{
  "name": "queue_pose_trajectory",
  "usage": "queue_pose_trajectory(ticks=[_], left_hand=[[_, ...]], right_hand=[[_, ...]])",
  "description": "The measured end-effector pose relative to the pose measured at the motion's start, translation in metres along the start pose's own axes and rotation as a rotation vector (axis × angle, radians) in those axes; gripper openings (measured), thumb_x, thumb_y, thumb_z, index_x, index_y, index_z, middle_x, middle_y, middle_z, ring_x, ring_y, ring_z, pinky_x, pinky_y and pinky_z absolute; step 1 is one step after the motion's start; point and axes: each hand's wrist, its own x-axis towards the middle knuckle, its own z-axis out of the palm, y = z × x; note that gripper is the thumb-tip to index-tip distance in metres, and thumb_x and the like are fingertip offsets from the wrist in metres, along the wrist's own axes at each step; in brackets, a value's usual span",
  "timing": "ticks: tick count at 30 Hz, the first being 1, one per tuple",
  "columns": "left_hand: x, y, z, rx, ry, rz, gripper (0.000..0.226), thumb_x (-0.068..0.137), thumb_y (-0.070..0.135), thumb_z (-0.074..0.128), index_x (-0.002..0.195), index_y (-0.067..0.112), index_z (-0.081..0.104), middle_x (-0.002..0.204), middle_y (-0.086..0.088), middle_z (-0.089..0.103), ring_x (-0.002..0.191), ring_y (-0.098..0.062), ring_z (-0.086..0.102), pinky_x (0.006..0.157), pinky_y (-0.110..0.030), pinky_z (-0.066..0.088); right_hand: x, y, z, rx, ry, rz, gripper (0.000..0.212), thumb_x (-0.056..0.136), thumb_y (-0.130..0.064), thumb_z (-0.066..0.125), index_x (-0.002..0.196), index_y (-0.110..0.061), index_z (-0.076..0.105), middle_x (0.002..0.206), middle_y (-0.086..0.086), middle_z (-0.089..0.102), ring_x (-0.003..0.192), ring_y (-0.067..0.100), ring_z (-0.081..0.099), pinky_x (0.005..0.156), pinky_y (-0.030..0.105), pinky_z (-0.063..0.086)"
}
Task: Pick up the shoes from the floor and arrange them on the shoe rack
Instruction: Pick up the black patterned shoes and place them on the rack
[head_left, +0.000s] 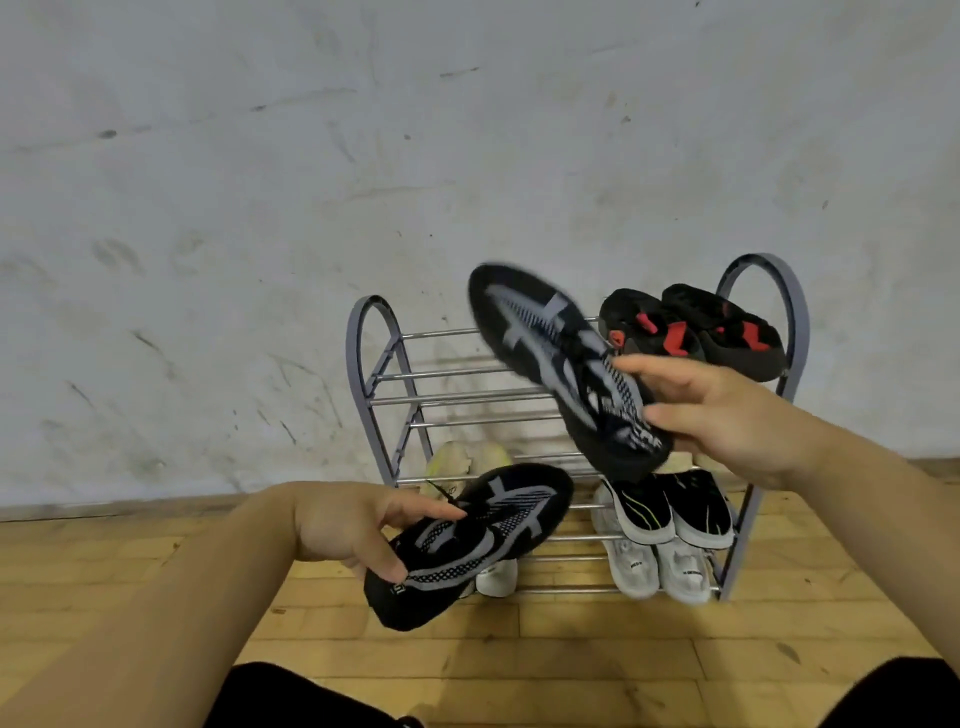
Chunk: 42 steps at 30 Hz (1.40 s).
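The right hand (727, 410) is clamped on the heel end of a black knit shoe (550, 353), thumb on the upper and fingers wrapped beneath. This shoe is held in the air, tilted with its toe pointing up and to the left, in front of the top tier of the shoe rack (371, 358). It is black mesh with pale grey bands that cross the upper and a dotted grey panel along the middle.

The left hand (353, 525) grips the matching second shoe (467, 540) at its heel, lower down, toe aimed toward the rack's lower tiers. Same black knit, same grey curved stripes and dotted panel, with a small white mark near the heel.

The rack is grey-framed with arched ends and chrome bars, standing on a wooden floor (571, 654) against a scuffed white wall (363, 130). On its top tier at the right sits a black and red pair (691, 332). Lower at the right sit a black pair with white soles (670, 509) and, below them, a white pair (660, 566). A yellowish shoe (457, 460) shows behind the left-hand shoe, and a white toe (496, 578) shows just beneath it.
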Motion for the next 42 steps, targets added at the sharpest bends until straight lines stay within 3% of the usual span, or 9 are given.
queue_pose_trajectory(ticks=[4, 8, 14, 18, 25, 29, 33, 37, 42], left_hand=[[-0.017, -0.014, -0.003, -0.100, -0.021, -0.005, 0.079, 0.088, -0.013, 0.067, 0.151, 0.029, 0.043, 0.139, 0.001, 0.064, 0.106, -0.012, 0.074, 0.080, -0.031, 0.059], [-0.019, -0.035, -0.011, -0.183, 0.120, -0.023, 0.079, 0.083, -0.012, 0.076, 0.145, 0.033, 0.056, 0.143, -0.006, 0.064, 0.126, -0.033, 0.066, 0.105, -0.061, 0.051], [-0.003, -0.033, -0.004, -0.325, 0.343, 0.064, 0.077, 0.091, -0.013, 0.069, 0.145, 0.040, 0.052, 0.139, 0.002, 0.067, 0.121, -0.027, 0.069, 0.099, -0.051, 0.057], [0.023, -0.028, -0.004, -0.357, 0.467, 0.097, 0.080, 0.093, -0.009, 0.069, 0.151, 0.040, 0.045, 0.135, 0.001, 0.069, 0.120, -0.026, 0.070, 0.100, -0.051, 0.057], [0.082, -0.019, -0.025, -0.429, 0.587, 0.150, 0.083, 0.096, -0.009, 0.065, 0.158, 0.039, 0.037, 0.129, -0.005, 0.069, 0.114, -0.026, 0.071, 0.096, -0.046, 0.059], [0.112, -0.013, -0.043, -0.460, 0.567, 0.189, 0.078, 0.099, -0.008, 0.060, 0.160, 0.034, 0.034, 0.151, -0.009, 0.056, 0.124, -0.028, 0.065, 0.096, -0.041, 0.059], [0.135, -0.009, -0.044, -0.045, 0.644, 0.088, 0.070, 0.104, 0.018, 0.064, 0.163, 0.030, 0.028, 0.153, 0.002, 0.047, 0.122, -0.014, 0.058, 0.097, -0.025, 0.052], [0.154, -0.018, -0.051, 0.298, 0.665, 0.007, 0.098, 0.077, 0.074, 0.069, 0.159, 0.052, 0.021, 0.163, -0.003, 0.034, 0.145, -0.027, 0.043, 0.117, -0.047, 0.041], [0.166, -0.013, -0.046, 0.511, 0.629, -0.015, 0.089, 0.089, 0.049, 0.075, 0.158, 0.057, 0.019, 0.172, -0.006, 0.004, 0.152, -0.037, 0.029, 0.120, -0.046, 0.036]], right_hand=[[-0.017, 0.015, -0.010, -0.130, -0.208, 0.203, 0.054, 0.103, 0.004, 0.051, 0.135, -0.039, 0.060, 0.130, -0.023, 0.067, 0.117, -0.001, 0.065, 0.088, 0.024, 0.057], [-0.018, 0.039, -0.018, -0.201, -0.213, 0.372, 0.054, 0.102, 0.000, 0.054, 0.134, -0.042, 0.063, 0.131, -0.008, 0.070, 0.116, 0.015, 0.069, 0.101, 0.047, 0.055], [0.011, 0.075, -0.008, -0.195, 0.016, 0.475, 0.049, 0.099, -0.004, 0.058, 0.118, -0.047, 0.071, 0.123, 0.004, 0.073, 0.115, 0.041, 0.067, 0.096, 0.065, 0.053], [0.042, 0.083, 0.020, -0.010, 0.179, 0.471, 0.046, 0.102, 0.001, 0.053, 0.132, -0.032, 0.064, 0.119, 0.006, 0.071, 0.107, 0.030, 0.070, 0.091, 0.053, 0.059], [0.108, 0.116, 0.063, 0.038, 0.307, 0.378, 0.053, 0.101, -0.003, 0.059, 0.146, -0.030, 0.055, 0.154, 0.006, 0.049, 0.128, 0.026, 0.056, 0.094, 0.037, 0.055], [0.139, 0.130, 0.070, -0.055, 0.357, 0.327, 0.051, 0.104, -0.009, 0.054, 0.151, -0.028, 0.049, 0.156, 0.005, 0.046, 0.116, 0.019, 0.056, 0.070, 0.017, 0.044], [0.153, 0.145, 0.070, -0.434, 0.225, 0.373, 0.052, 0.108, -0.036, 0.041, 0.159, -0.030, 0.033, 0.160, 0.006, 0.042, 0.128, 0.027, 0.055, 0.098, 0.037, 0.049], [0.154, 0.157, 0.066, -0.498, 0.076, 0.410, 0.084, 0.095, -0.060, 0.055, 0.163, -0.030, 0.016, 0.166, 0.003, 0.031, 0.146, 0.029, 0.038, 0.115, 0.042, 0.038], [0.152, 0.160, 0.058, -0.541, -0.024, 0.365, 0.106, 0.083, -0.047, 0.073, 0.163, -0.036, 0.005, 0.165, 0.004, 0.028, 0.143, 0.028, 0.040, 0.110, 0.039, 0.043]])
